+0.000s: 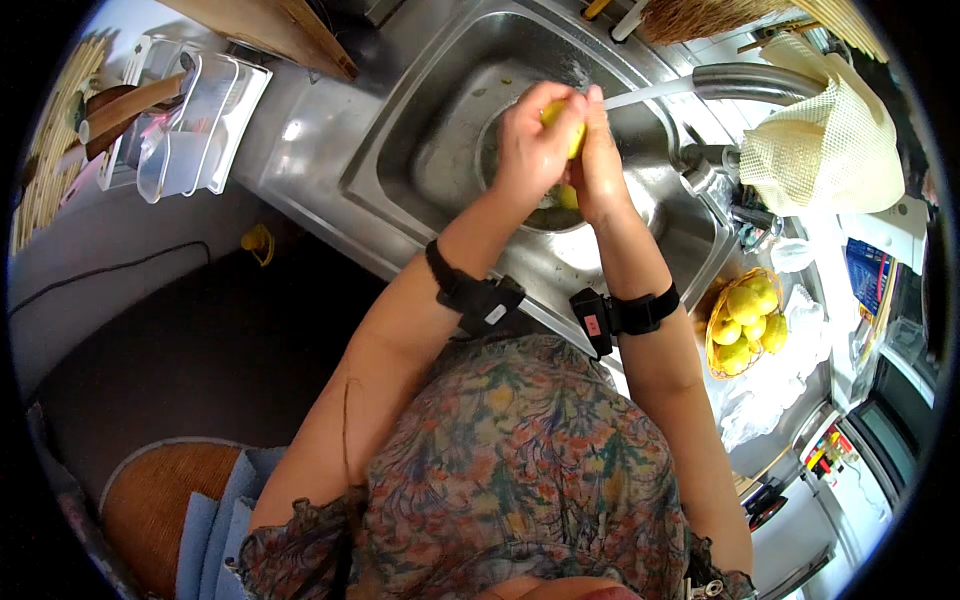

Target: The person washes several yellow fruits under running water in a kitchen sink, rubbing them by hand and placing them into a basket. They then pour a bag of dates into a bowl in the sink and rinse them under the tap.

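My left hand [527, 146] and my right hand [602, 161] close together around a yellow fruit [576, 140], which looks like a lemon. Fingers cover much of it. They are above a stainless steel sink [435, 161], under a stream of water [649, 94] from the curved metal faucet [757, 81]. Beneath my wrists, part of another yellow fruit [568, 198] shows inside a round metal rim [484, 150] in the sink; whether this is a bowl or the drain recess I cannot tell. Black straps with small devices circle both forearms.
On the right of the sink, a wicker basket [711, 330] holds several yellow fruits [746, 304], beside a crumpled clear plastic bag [772, 397]. A cream mesh cloth [825, 150] hangs over the faucet. Utensils stand in a clear plastic rack [176, 161] at left.
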The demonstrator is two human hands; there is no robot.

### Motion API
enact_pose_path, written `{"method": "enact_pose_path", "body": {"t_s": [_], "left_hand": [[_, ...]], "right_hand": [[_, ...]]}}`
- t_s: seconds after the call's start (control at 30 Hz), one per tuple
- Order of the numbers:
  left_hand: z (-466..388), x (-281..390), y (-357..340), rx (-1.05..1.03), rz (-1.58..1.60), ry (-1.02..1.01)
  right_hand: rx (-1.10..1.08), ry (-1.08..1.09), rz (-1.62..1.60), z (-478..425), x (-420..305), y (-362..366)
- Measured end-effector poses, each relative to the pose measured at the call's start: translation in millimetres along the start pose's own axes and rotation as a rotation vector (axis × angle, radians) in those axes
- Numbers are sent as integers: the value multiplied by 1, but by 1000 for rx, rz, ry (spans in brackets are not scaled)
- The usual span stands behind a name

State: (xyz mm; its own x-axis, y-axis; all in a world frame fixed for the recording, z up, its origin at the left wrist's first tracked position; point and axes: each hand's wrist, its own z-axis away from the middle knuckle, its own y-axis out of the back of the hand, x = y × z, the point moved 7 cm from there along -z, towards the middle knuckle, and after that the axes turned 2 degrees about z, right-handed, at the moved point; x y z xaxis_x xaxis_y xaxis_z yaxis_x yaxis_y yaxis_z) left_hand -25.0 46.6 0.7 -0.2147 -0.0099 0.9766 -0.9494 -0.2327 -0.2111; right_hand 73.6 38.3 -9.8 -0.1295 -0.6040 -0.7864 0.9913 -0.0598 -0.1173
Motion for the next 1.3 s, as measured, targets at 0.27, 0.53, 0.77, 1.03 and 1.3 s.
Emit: {"method": "enact_pose_path", "body": {"t_s": [0.27,0.53,0.77,1.03,1.3], "left_hand": [[-3,2,-11,-228,160,42],[-17,-7,-4,-28,103,226],[-6,21,-33,-330,-202,-483],[-4,12,-16,-327,-264,-164],[-12,9,-9,-414,-41,-81]], "right_hand": [[95,-43,26,-12,5,18],[159,263,220,-2,-2,12],[-52,-125,-283,-24,28,35],[-310,-103,-182,5,-5,14],[-180,-15,-296,-4,-9,20]]}}
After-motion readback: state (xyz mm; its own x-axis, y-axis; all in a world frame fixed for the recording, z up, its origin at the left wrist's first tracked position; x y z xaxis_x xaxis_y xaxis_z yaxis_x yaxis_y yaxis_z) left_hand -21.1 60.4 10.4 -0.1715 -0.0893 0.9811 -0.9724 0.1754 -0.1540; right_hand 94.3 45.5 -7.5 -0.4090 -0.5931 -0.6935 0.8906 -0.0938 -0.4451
